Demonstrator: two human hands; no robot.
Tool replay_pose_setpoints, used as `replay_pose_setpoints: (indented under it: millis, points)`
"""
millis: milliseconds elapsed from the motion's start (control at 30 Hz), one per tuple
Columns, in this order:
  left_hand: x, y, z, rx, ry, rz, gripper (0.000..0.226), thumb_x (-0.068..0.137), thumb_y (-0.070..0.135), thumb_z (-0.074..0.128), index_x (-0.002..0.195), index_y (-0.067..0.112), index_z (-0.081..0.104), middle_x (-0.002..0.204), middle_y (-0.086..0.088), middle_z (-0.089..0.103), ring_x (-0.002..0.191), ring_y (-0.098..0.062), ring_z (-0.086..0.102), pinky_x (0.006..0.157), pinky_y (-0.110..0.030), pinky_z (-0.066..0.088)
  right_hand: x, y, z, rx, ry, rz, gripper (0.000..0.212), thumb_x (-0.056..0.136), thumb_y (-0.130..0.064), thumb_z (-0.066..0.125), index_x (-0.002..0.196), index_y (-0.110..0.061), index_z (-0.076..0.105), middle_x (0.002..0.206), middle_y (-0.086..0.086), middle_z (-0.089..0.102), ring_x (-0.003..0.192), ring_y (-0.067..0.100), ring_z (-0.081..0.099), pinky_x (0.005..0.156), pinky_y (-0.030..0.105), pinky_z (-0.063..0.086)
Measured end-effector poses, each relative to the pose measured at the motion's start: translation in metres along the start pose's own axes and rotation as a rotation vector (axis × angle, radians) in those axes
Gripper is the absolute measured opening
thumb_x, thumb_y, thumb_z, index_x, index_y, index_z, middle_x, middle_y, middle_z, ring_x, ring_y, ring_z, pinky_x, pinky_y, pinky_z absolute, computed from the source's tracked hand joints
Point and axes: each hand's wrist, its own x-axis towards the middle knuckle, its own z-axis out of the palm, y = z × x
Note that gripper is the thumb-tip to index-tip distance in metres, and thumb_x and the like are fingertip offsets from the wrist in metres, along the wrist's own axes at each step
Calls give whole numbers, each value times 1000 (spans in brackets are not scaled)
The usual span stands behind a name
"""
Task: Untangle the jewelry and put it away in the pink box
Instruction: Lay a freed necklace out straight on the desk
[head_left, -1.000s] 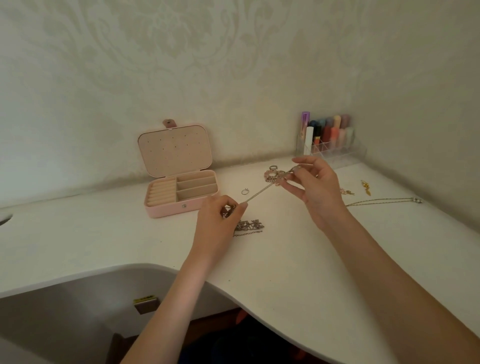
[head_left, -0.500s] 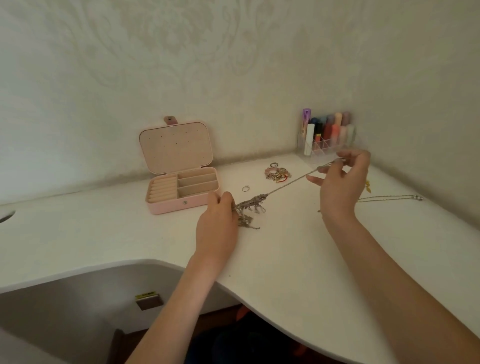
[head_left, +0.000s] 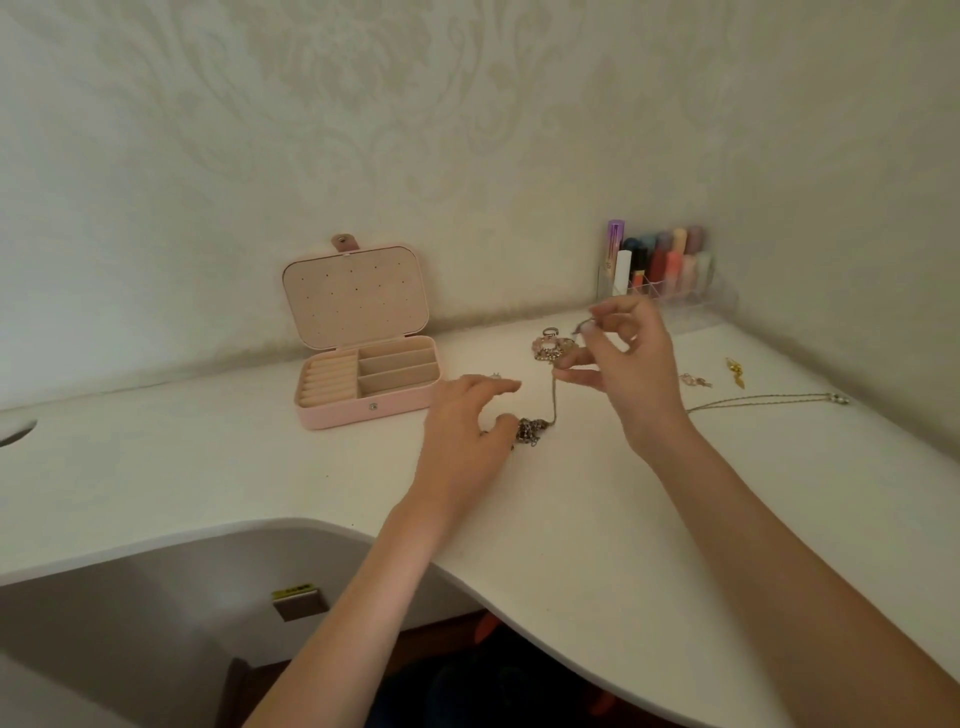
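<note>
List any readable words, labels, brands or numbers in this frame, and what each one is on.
No text can be read.
Yellow tag under the desk: dark marks, too blurred to read.
Cosmetic tubes in the clear organizer: any printing too small to read.
Pink box: no lettering shows, only a snap button on its front.
Jewelry and both hands carry no visible writing.

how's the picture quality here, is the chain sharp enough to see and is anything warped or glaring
Head view: soft, even light, no glare; the chain and its knot by the left hand are small and slightly blurred, links unreadable; the right hand shows mild motion blur; wide-angle distortion bows the desk edge.
</note>
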Motion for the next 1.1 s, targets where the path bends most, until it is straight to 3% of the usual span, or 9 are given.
replay_pose_setpoints:
  millis: [100, 267, 467, 633, 800, 967, 1100]
  points:
    - [11, 16, 7, -377, -124, -20, 27, 96, 26, 53, 120, 22, 65, 120, 8, 65, 116, -6, 55, 100, -24, 40, -4, -1, 4, -47, -148, -8, 13, 91, 4, 55, 94, -8, 58, 90, 14, 61, 70, 17, 66, 65, 29, 57]
    - [24, 31, 16, -773, -90, -95, 23, 99, 8, 47, 112, 0, 64, 99, -12, 70, 92, -20, 69, 93, -32, 51, -1, 1, -3, -141, -215, -32, 20, 89, 4, 56, 90, -14, 64, 87, 13, 64, 81, 23, 65, 75, 33, 57]
    - [25, 24, 19, -793, -85, -160, 13, 94, 1, 53, 91, 10, 63, 79, -6, 70, 69, -19, 70, 71, -23, 55, 1, 4, -5, -296, -261, -99, 20, 87, 5, 58, 94, -13, 65, 93, 19, 67, 77, 17, 65, 68, 26, 56]
    - [25, 21, 19, -777, -55, -195, 11, 92, 2, 58, 87, 9, 65, 76, -5, 70, 72, -18, 69, 79, -30, 57, 4, 8, -7, -343, -231, -79, 20, 86, -5, 65, 99, -18, 72, 92, 7, 72, 81, 12, 67, 77, 27, 56]
    - [24, 23, 21, -812, -5, -222, 11, 94, 5, 55, 85, 7, 61, 79, -11, 68, 73, -19, 70, 76, -31, 57, 5, 7, -8, -272, -238, -28, 24, 89, -1, 62, 109, -11, 69, 98, 12, 71, 82, 11, 68, 78, 21, 55]
    - [22, 22, 25, -782, 10, -240, 15, 97, 7, 48, 85, 7, 57, 77, -7, 68, 70, -19, 70, 71, -31, 56, 5, 8, -10, -337, -267, -39, 16, 90, -6, 62, 101, -7, 73, 98, 12, 72, 76, 11, 66, 79, 26, 57]
    - [22, 20, 24, -787, 47, -253, 16, 100, 8, 43, 87, 7, 53, 77, -9, 67, 66, -17, 70, 65, -26, 56, 6, 8, -12, -326, -240, -23, 12, 92, -13, 61, 91, -6, 71, 85, 8, 70, 71, 9, 65, 71, 22, 56]
